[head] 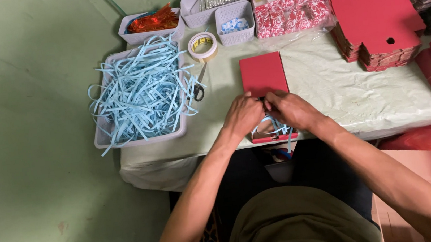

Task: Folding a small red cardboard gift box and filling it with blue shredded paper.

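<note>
A red box (pixel 263 73) lies open on the table's near edge, its lid flat toward the back. My left hand (pixel 243 115) and my right hand (pixel 290 109) meet over its lower half, fingers pinched together on a small dark item I cannot make out. Light blue paper shreds (pixel 278 127) sit in the box under my hands, some spilling over its front edge.
A grey tray (pixel 101 140) heaped with blue paper shreds (pixel 140 91) stands at the left. Scissors (pixel 200 86) and a tape roll (pixel 202 45) lie beside it. Small baskets (pixel 234 23), patterned red packs (pixel 288 1) and stacks of flat red box blanks (pixel 375 16) line the back and right.
</note>
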